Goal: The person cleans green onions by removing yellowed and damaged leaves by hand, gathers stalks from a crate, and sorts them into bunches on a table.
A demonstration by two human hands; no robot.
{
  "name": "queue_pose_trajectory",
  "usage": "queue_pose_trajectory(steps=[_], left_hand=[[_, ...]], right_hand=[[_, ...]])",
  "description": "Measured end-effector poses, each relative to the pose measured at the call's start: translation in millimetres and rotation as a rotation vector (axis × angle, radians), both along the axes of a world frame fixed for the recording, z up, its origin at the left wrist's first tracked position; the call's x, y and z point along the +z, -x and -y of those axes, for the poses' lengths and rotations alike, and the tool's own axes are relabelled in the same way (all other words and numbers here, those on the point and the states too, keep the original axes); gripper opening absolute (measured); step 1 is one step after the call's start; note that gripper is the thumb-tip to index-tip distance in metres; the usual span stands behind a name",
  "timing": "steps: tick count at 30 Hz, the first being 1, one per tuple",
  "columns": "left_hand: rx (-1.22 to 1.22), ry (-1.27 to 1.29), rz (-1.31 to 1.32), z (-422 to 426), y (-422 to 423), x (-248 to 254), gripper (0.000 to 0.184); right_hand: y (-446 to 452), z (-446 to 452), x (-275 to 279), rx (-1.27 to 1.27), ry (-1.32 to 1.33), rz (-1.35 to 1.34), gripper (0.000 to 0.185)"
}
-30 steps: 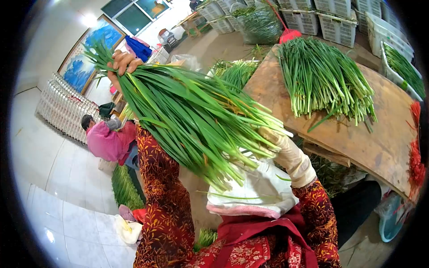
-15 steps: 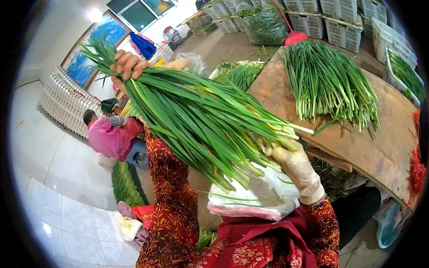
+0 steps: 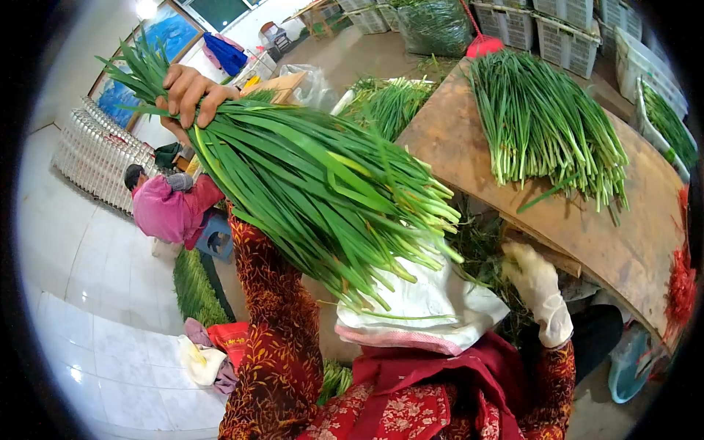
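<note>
My left hand (image 3: 192, 95), bare, is closed around the leafy end of a large bunch of garlic chives (image 3: 315, 183). The bunch slants down to the right, its pale cut ends fanned out above a white sack (image 3: 433, 308) on my lap. Some yellowed leaves show among the green ones. My right hand (image 3: 534, 286), in a pale glove, is off the bunch, beside the board's near edge and over dark green trimmings (image 3: 477, 246). Its fingers look stretched out and apart, blurred at the tips; I see nothing held in them.
On the wooden board (image 3: 469, 139) at right lies a pile of chives (image 3: 546, 125), with red ties (image 3: 682, 286) at its right edge. Plastic crates (image 3: 565, 44) stack behind. A person in pink (image 3: 172, 205) sits at left. A blue basin (image 3: 629, 367) stands low right.
My right hand has left the bunch's cut ends and moved right and down toward the trimmings. My left hand still grips the bunch, shifted slightly left and down in view.
</note>
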State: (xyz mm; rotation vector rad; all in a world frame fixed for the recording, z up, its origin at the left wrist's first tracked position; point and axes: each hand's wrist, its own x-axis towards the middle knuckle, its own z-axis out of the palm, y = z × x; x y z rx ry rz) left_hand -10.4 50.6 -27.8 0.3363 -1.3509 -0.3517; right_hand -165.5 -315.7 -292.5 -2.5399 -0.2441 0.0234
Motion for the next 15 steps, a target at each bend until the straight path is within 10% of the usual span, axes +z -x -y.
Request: queue_pose_trajectory(steps=[3, 12, 15], left_hand=[[0.021, 0.008, 0.029, 11, -2, -4, 0.016], [-0.042, 0.027, 0.082, 2, -1, -2, 0.018], [0.023, 0.123, 0.044, -1, 2, -6, 0.018]], right_hand=[[-25, -48, 80, 0.129, -0.725, 0.125, 0.020], [-51, -116, 101, 0.242, -0.586, 0.360, 0.019], [-52, -105, 78, 0.275, -1.159, -0.076, 0.020]])
